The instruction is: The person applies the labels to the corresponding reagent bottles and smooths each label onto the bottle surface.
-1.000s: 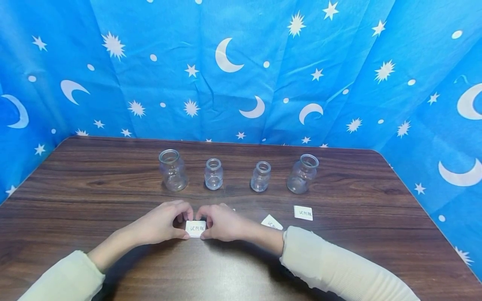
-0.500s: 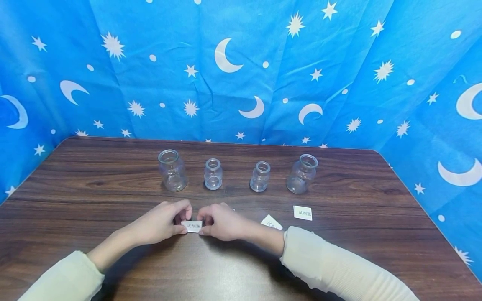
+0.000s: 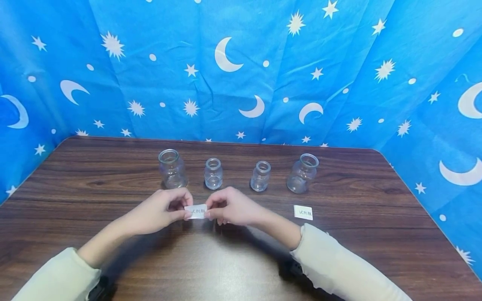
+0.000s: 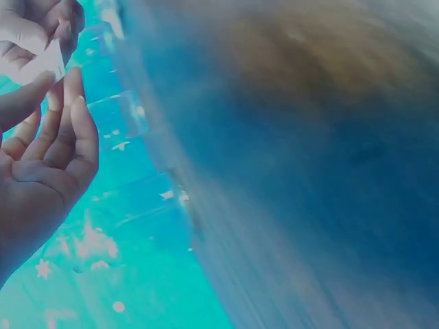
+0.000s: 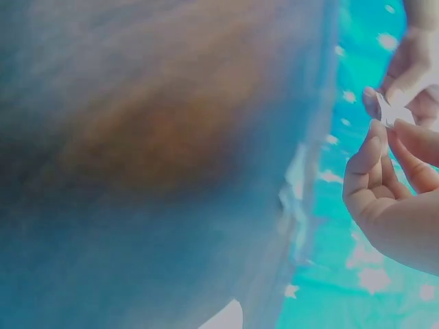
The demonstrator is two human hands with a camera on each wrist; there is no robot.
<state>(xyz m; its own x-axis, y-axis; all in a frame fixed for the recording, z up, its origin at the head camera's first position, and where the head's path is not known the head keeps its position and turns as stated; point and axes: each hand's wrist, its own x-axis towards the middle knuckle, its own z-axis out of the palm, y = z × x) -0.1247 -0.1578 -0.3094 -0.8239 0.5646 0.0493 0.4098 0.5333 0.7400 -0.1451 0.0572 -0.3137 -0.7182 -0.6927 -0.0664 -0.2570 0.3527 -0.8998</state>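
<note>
A small white paper label (image 3: 196, 211) printed with dark Chinese characters is raised toward the jars in the head view. My left hand (image 3: 158, 212) pinches its left end between thumb and fingers. At the other end, my right hand (image 3: 236, 206) pinches it the same way. The left wrist view shows the label (image 4: 53, 60) almost edge-on between the fingertips of both hands. In the right wrist view the label (image 5: 396, 115) looks folded or bent, with bright glare on it. Just beyond my hands stands a small clear glass jar (image 3: 213, 179).
A large glass jar (image 3: 174, 169) stands at the left of the row. Another small jar (image 3: 260, 179) and a large jar (image 3: 302, 175) follow to the right. A similar label (image 3: 303, 212) lies on the wooden table (image 3: 357, 251). Blue star-patterned cloth (image 3: 241, 83) hangs behind.
Both hands have lifted the label and moved it away from me, toward the jars. The tilted label near the right forearm is now hidden behind that arm.
</note>
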